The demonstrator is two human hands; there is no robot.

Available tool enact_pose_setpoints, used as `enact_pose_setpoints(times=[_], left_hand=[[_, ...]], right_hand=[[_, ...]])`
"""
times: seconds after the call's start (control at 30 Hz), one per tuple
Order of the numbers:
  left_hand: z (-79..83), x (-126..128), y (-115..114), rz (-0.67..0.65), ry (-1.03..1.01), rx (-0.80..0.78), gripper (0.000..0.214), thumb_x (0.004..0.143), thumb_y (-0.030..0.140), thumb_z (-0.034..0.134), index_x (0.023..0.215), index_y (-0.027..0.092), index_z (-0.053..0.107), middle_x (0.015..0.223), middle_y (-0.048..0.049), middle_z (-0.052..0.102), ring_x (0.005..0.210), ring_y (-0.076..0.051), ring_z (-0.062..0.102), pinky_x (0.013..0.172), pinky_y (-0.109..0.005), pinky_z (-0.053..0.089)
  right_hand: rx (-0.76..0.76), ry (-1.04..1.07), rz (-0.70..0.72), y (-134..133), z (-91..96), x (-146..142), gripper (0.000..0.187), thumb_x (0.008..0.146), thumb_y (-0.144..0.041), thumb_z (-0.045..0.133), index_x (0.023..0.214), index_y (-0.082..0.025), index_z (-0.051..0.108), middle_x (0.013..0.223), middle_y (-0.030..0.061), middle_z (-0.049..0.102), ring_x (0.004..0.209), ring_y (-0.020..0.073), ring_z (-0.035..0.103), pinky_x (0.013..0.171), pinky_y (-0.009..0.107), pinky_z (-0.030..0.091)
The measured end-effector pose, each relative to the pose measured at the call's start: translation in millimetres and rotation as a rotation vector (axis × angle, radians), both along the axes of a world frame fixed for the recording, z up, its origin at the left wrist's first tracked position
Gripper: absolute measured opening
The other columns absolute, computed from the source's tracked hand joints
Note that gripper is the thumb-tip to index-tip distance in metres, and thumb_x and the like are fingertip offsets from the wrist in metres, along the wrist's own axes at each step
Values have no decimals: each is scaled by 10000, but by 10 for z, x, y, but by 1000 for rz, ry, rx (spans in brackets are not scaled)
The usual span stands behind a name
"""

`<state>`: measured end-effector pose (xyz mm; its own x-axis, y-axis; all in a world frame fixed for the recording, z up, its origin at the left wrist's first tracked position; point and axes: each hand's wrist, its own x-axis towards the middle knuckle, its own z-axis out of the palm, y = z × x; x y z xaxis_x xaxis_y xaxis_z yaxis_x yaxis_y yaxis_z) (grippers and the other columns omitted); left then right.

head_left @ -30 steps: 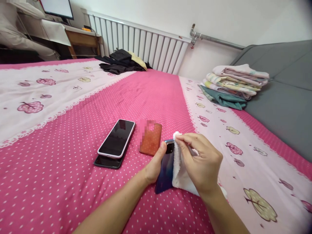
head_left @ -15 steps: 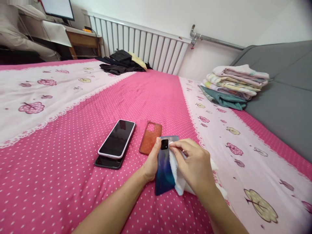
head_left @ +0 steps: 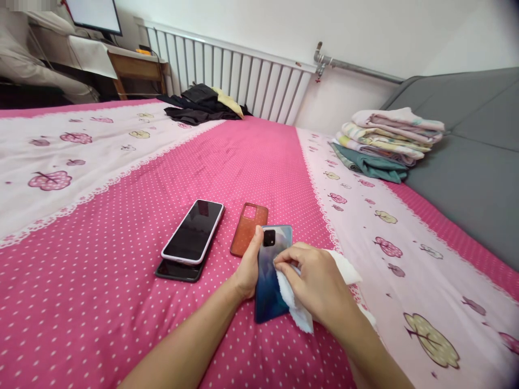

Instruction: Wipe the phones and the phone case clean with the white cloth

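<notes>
My left hand [head_left: 248, 270] grips a blue, glossy smartphone [head_left: 268, 292] along its left edge, thumb near the camera bump. The phone's back faces up toward me. In my right hand [head_left: 316, 275] a white cloth [head_left: 292, 302] is pinched, its edge resting against the phone's back below the camera; part of the cloth hangs out behind the hand. Just beyond my left hand lies a brown translucent phone case [head_left: 248, 229] with a camera cutout. To the left, a phone with a white rim [head_left: 194, 232] rests on top of a black phone [head_left: 178, 272].
Everything lies on a pink dotted bedspread [head_left: 101, 286]. Folded linens [head_left: 389, 140] are stacked by the grey headboard [head_left: 478, 162]. Dark clothes [head_left: 203, 105] lie at the far edge before a white radiator [head_left: 227, 67]. A seated person [head_left: 32, 59] is at a desk [head_left: 133, 62], far left.
My right hand has moved the cloth down the phone's back, away from the camera bump. The phone has shifted slightly left with my left hand.
</notes>
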<state>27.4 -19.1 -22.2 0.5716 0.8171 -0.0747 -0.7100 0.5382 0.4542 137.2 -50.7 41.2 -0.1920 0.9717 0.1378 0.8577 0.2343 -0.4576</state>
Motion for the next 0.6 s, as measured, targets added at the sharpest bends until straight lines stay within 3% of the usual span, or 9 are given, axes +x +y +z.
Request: enact_pose_setpoints(times=[0.3,0.6], left_hand=[[43,-45,37,20,176,-72,759,795,716,269,805,64,656,720,-152,675,716,-249,646,718,-338,478],[159,-220,173,268,174,-43,799,788,723,241,859,49,665,752,-174,684,692,-250,656,699,-360,511]], right_hand=[[-201,-99,135,-57,-65,-57,205,743,-121,548,686,-229,712,753,5,699,736,164,621,705,269,410],[-288,-138,202,-76,-178,-133,238,705,-104,536,717,-244,728,781,9,722,738,160,639,667,245,398]])
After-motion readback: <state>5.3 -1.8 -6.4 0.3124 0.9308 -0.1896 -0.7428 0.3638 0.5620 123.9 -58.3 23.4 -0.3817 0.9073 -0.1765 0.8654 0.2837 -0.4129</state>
